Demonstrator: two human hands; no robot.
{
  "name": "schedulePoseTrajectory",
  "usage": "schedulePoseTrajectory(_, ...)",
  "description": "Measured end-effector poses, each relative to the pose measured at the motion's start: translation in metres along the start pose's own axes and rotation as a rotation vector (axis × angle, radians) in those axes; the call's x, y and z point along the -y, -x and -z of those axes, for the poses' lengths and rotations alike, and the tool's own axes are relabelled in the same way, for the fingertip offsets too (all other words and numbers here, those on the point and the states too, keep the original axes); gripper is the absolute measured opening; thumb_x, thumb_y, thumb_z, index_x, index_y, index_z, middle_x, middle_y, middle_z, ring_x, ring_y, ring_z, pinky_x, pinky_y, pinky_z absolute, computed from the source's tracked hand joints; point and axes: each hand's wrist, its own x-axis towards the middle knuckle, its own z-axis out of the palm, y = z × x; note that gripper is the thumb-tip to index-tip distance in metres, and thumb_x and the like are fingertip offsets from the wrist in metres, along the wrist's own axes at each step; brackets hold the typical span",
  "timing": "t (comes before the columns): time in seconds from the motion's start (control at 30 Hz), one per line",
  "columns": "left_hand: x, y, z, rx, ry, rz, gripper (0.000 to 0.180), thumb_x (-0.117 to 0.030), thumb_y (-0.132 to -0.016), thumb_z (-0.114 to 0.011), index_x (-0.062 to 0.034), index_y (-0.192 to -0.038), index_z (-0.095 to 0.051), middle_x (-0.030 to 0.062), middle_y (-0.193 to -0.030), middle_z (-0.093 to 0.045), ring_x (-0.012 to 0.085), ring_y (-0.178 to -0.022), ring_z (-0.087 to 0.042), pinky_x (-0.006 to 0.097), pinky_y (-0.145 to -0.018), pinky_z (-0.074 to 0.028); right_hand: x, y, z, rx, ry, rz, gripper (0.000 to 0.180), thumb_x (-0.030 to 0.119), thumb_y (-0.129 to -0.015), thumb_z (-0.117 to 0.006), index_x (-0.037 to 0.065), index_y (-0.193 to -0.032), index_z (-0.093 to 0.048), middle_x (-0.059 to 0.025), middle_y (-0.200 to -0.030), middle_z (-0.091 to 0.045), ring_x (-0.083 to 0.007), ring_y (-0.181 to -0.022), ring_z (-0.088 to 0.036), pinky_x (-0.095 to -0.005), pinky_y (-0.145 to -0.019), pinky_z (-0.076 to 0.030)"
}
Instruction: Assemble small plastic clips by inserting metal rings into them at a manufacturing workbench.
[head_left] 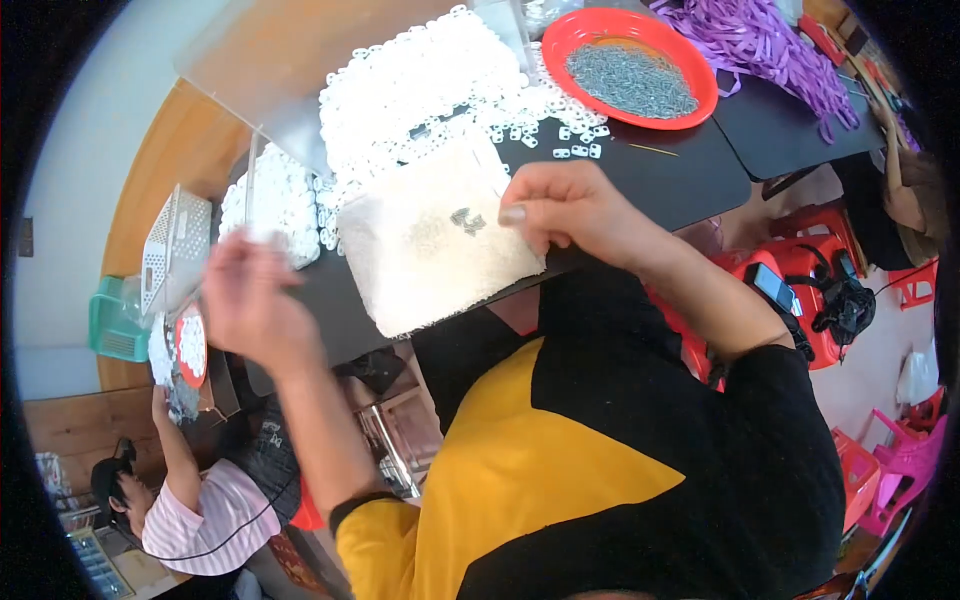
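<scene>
I record my right hand (575,212) curled narrow, contents unclear, over the fuzzy cream cloth (400,275) bearing small grey metal pieces (467,221); my left hand (255,300) blurs, its grip undeterminable.

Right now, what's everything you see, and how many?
tables: at least two, black, centre and right
white pieces: countless, white, upper centre
cloth pad: one, cream, centre
metal bits: several, grey, on pad
round tray: one, red, upper right
metal pins: many, grey, in tray
ribbons: many, purple, upper right
thin stick: one, yellow, below tray
baskets: two, white and green, left
stools: several, red, right
other people: at least two, left and right
shirt: one, yellow-black, bottom
left hand: one, blurred, left of pad
right hand: one, at pad's right edge
</scene>
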Motion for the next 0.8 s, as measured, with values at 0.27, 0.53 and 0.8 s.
schedulePoseTrajectory(0.27,0.026,-0.086,0.04,0.072,-0.787,-0.439,0.021,-0.005,-0.078,-0.073,-0.0013,-0.097,-0.066,0.0046,-0.082,-0.061,0.0141,-0.075,-0.055,0.027,-0.064,-0.044,-0.002,-0.015,0.021,-0.187,0.319,0.175,0.011,0.014,-0.09,-0.061,0.002,-0.089,-0.062,0.0031,-0.065,-0.055,-0.0041,-0.058,-0.046,-0.0199,-0.054,-0.035)
schedulePoseTrajectory(0.53,-0.015,0.018,-0.04,0.325,-0.527,-0.75,0.016,0.001,-0.071,-0.072,-0.0029,-0.084,-0.063,0.0102,-0.085,-0.061,0.0282,-0.08,-0.054,0.038,-0.07,-0.043,-0.01,-0.017,0.016,-0.179,0.741,0.5,0.01,0.007,-0.082,-0.067,0.004,-0.089,-0.061,-0.0079,-0.075,-0.058,-0.0191,-0.064,-0.057,-0.0303,-0.06,-0.045)
schedulePoseTrajectory(0.8,0.029,0.058,-0.068,0.854,-0.359,-0.401,0.021,0.005,-0.071,-0.066,-0.0021,-0.09,-0.059,0.0108,-0.076,-0.053,0.0287,-0.076,-0.052,0.038,-0.067,-0.045,-0.023,-0.033,-0.009,-0.174,1.043,0.649,0.01,0.007,-0.077,-0.067,0.007,-0.085,-0.06,-0.0087,-0.078,-0.055,-0.0294,-0.078,-0.058,-0.0393,-0.063,-0.047)
